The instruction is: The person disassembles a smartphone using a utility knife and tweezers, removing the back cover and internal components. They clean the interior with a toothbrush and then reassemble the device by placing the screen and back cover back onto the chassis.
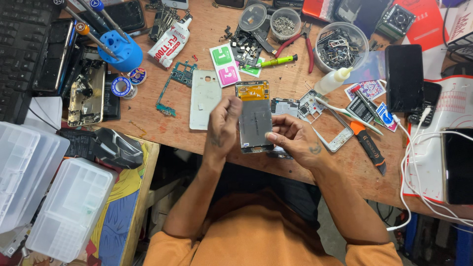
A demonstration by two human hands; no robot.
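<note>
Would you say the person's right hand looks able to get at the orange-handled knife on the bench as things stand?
Probably yes. The orange-handled knife lies in the open on the bench just to the right of the right hand, with nothing on top of it. However, that hand is touching the phone screen assembly, which it would have to let go first.

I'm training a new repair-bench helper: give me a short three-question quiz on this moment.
1. True or false: both hands touch the opened phone screen assembly.
2. Which lies just left of the left hand? A) white back cover B) red pliers C) black mouse
3. What colour is the screwdriver holder at the bench's top left?

Key:
1. True; the right hand holds its lower edge, the left hand its side.
2. A, the white back cover.
3. Blue; the screwdriver holder carries several drivers.
</note>
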